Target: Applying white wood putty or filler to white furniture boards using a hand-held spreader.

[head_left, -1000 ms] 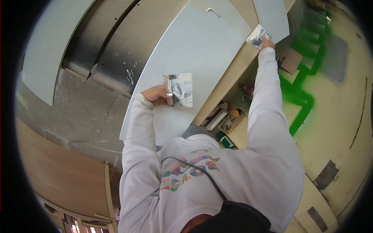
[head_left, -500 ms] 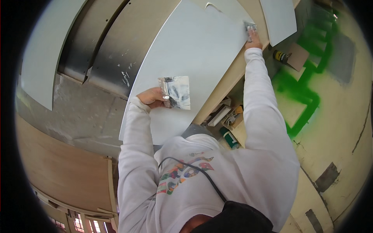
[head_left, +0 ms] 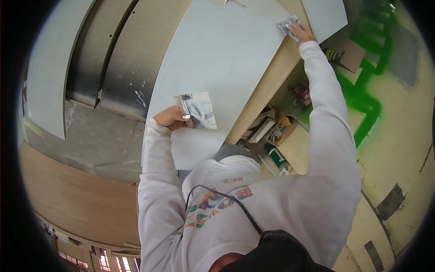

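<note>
A large pale grey-white panel [head_left: 199, 59] lies in front of me. Over its near left part, my left hand [head_left: 171, 117] grips the edge of a square putty plate [head_left: 200, 111], thumb on top; white and dark smears cover the plate. Out at the panel's far right edge, my right hand [head_left: 302, 33] is closed on a small flat scraper [head_left: 286, 24] coated with grey-white putty. Whether the scraper touches the panel, I cannot tell. A short curved whitish mark [head_left: 234, 3] shows on the panel near the top of the view.
Under the panel runs a beige wooden edge [head_left: 267, 90]. Below it on the right are a green can [head_left: 275, 155], a box of odds and ends [head_left: 280, 128] and a black-and-yellow can [head_left: 333, 55]. Green paint [head_left: 369, 113] marks the floor. Curved boards [head_left: 131, 59] stand at left.
My right hand has moved right, out to the panel's edge, and the scraper has turned so more of its smeared face shows. The left hand still holds the plate, slightly tilted. The view has shifted slightly.
</note>
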`<state>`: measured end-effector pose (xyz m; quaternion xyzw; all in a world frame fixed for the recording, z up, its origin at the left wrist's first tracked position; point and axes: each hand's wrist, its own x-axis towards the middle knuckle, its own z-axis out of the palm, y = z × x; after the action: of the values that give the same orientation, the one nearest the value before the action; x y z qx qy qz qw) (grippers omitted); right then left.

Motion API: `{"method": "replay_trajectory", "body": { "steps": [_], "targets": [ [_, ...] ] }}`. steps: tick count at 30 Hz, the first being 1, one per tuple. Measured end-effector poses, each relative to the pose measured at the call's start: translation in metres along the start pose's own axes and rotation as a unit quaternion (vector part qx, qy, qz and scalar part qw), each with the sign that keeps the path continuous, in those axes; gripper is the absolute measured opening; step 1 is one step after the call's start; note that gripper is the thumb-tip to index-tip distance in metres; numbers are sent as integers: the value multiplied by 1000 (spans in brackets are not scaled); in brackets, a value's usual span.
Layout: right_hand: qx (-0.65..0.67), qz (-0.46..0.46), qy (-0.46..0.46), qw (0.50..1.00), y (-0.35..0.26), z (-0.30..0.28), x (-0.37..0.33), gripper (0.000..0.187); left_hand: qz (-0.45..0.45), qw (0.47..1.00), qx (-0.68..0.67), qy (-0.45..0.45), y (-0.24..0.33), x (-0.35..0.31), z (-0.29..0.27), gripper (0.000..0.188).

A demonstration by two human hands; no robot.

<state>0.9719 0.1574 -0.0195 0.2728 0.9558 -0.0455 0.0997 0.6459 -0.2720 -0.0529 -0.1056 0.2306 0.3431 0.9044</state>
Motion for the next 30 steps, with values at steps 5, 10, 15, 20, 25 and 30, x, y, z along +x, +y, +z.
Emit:
{"method": "replay_trajectory", "body": {
  "steps": [5, 10, 15, 20, 25, 30],
  "targets": [
    [109, 119, -109, 981, -8, -26, -14, 42, 10, 1000, 4, -1, 6, 0, 13, 38],
    [281, 546, 64, 787, -40, -36, 28, 33, 6, 1000, -28, 0, 0, -5, 4, 37],
    [372, 661, 8, 652, 24, -1, 63, 29, 10, 1000, 0, -8, 6, 5, 8, 37],
    [-86, 372, -335, 861, -33, -32, 141, 24, -2, 1000, 5, -22, 6, 1, 3, 36],
    [-96, 381, -216, 894, -62, -20, 218, 44, -16, 999, 23, -39, -2, 2, -10, 31],
    [-154, 336, -179, 912, 17, -12, 337, 44, -6, 998, 12, -56, 2, 12, -6, 26]
  ]
}}
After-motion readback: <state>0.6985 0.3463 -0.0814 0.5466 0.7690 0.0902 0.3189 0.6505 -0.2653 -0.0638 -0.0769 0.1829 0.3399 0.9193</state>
